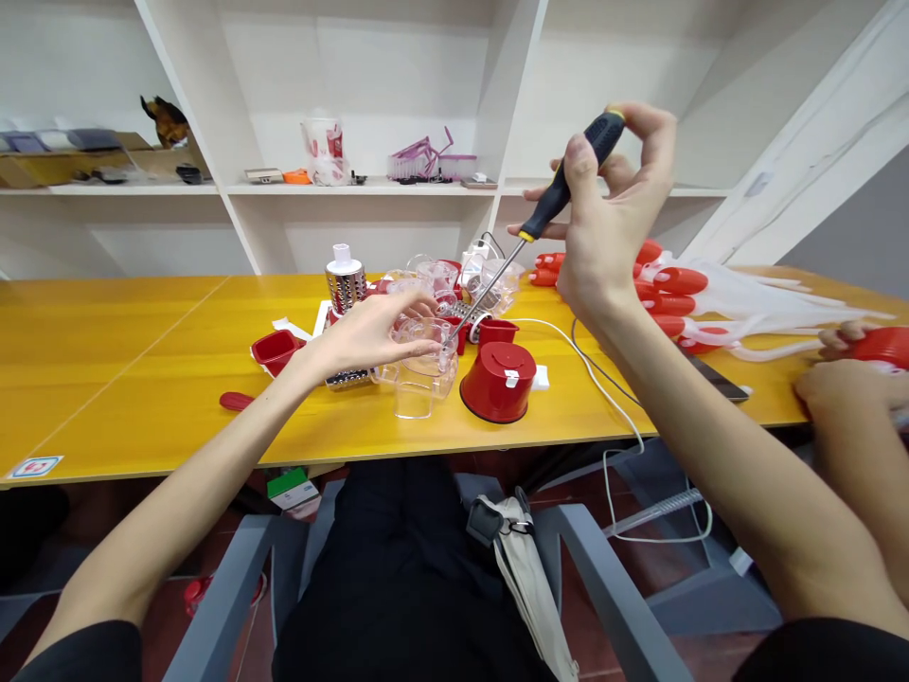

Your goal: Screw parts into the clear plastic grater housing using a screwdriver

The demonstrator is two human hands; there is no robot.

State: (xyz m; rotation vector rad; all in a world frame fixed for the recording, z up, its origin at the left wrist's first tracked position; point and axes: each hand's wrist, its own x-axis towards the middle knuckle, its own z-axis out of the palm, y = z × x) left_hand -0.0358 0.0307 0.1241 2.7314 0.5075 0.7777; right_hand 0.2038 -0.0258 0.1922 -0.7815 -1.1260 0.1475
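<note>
From afar I see the yellow table [163, 417], where my left hand [365, 329] grasps the clear plastic housing [414, 398] near an unattached red cup [497, 390] and grater drum [346, 286], and my right hand [612, 227] clasps the screwdriver [550, 204], tip at the housing, driving seemingly unfinished.

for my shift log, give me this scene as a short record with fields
right hand: grips a screwdriver, black handle with yellow bands
screwdriver angle: shaft slants down toward the clear plastic housing
left hand: at the housing, exact grip unclear
beside housing: red round base, black rim down
behind left hand: metal grating drum, white stem up
surface: yellow table
far right: another person's hand
</note>
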